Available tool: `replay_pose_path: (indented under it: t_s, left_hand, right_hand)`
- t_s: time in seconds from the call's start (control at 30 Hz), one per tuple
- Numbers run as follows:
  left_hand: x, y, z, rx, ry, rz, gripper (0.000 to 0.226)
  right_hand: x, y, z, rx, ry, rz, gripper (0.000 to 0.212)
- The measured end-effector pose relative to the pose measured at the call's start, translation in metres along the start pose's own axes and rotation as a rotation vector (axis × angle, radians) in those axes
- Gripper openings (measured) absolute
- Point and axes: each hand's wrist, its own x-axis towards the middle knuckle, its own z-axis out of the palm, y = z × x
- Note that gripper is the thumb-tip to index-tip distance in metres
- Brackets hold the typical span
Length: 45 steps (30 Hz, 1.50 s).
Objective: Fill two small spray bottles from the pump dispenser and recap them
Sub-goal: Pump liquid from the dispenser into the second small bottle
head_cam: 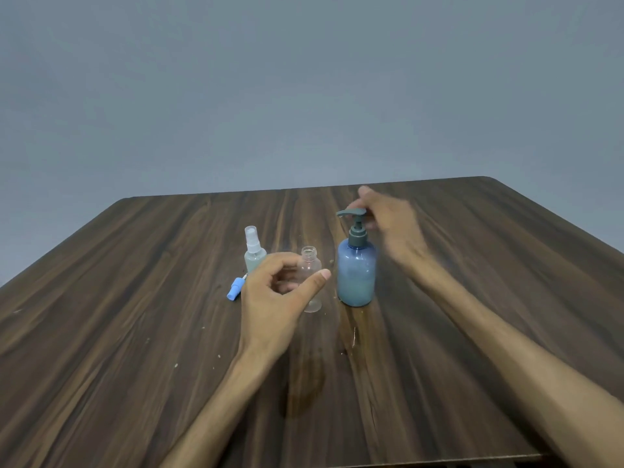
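The person is standing two small spray bottles and a pump dispenser [356, 270] close together on a dark wood-grain table [135, 298]. The left hand [277, 298] is gripping the open bottle [310, 276], a clear, uncapped bottle that is standing upright just to the left of the dispenser; the fingers are curling round its body from the left and the thumb is lying across its front, so the hand is clamped on the bottle. The bottle is appearing empty, and it is judged to be light, thin-walled and easy to tip, so a hold at mid-body, as here, is steadying it while leaving the narrow neck free under the spout. The right hand [388, 228] is reaching over the pump head [353, 213]; the hand is blurred, and whether its fingers are pressing the head, pinching it or only hovering cannot be told. The dispenser is translucent blue, partly filled with pale liquid, and is judged heavier and more stable than the small bottles; its smooth wall may be slippery if wet, so pressing straight down on the head is advisable. The capped bottle [254, 255], holding pale liquid, is standing upright behind the left hand. A blue spray cap [234, 289] is lying on its side beside that hand, apart from the open bottle.
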Motion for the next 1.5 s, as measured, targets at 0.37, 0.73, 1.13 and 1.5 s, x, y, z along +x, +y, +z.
replay_pose_path:
  t_s: [0.37,0.73,1.13,1.5]
  left_hand:
    - [0.007,-0.002,0.009,-0.014,-0.080,0.005,0.023]
    - [-0.008,0.004,0.010,0.010,-0.076,0.114,0.017]
    - [-0.011,0.008,0.014,-0.155,-0.053,0.122,0.024]
    - [-0.013,0.007,0.015,-0.210,-0.052,0.159,0.028]
  right_hand:
    - [-0.036,0.006,0.039,0.222,-0.176,0.015,0.081]
    - [-0.068,-0.003,0.038,0.368,-0.173,0.027,0.083]
    - [-0.072,-0.004,0.040,0.474,-0.115,0.076,0.055]
    - [-0.077,-0.006,0.040,0.542,-0.127,0.083,0.063]
